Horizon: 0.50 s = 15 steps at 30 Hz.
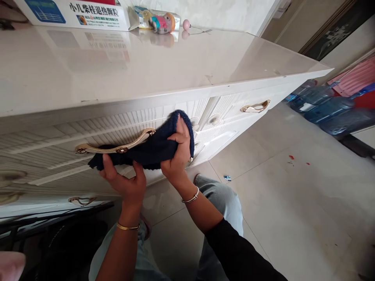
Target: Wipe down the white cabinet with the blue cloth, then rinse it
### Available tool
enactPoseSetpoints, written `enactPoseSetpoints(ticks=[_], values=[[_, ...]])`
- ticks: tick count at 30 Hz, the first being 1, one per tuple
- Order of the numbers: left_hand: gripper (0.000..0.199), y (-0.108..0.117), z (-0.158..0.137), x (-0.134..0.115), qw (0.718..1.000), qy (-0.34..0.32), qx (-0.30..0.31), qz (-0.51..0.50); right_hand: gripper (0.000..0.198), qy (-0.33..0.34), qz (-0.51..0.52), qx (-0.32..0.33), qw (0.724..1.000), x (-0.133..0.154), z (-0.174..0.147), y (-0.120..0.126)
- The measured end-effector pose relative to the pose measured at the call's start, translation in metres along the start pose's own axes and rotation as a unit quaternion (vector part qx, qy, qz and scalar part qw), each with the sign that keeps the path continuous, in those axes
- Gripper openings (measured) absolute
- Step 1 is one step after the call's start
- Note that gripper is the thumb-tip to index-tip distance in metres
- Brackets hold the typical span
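A dark navy cleaning cloth [155, 150] runs behind the cream-and-gold drawer handle [117, 147] on the front of a white cabinet [47, 136]. Below the handle, my left hand [125, 181] pinches the cloth's left part, with the fingers partly hidden behind it. My right hand [178, 152] grips the cloth's right end, just right of the handle, and its fingers press toward the ribbed drawer front. Between the two hands the cloth is bunched and touches the handle.
On the glossy cabinet top stand a medicine box [99, 17], a small figurine [162, 22] and a pink bead [186, 25]. Another handle [255, 106] sits farther right. Large blue water bottles [331, 105] and small scraps [227, 178] are on the tiled floor.
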<state>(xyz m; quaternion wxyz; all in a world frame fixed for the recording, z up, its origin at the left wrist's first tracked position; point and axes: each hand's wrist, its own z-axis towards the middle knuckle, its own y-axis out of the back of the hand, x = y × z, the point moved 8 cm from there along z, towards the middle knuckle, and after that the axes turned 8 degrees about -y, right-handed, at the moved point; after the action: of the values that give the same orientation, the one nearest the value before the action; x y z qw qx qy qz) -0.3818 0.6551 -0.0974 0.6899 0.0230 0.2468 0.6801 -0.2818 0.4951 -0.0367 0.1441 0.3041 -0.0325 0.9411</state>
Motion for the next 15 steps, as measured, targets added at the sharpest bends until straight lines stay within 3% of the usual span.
enactPoseSetpoints(ticks=[5,10,15], values=[[0.084,0.0,-0.004,-0.002,1.0,-0.005,0.023,-0.009,0.027,0.032,0.008,0.048,0.998,0.024,0.0,-0.01],[0.092,0.007,-0.005,0.017,0.999,0.044,0.026,0.015,0.031,0.105,0.01,0.119,0.987,0.032,0.006,-0.01],[0.091,0.012,-0.005,0.022,0.998,0.059,0.024,0.0,0.034,0.211,0.034,0.266,0.94,0.044,0.028,-0.017]])
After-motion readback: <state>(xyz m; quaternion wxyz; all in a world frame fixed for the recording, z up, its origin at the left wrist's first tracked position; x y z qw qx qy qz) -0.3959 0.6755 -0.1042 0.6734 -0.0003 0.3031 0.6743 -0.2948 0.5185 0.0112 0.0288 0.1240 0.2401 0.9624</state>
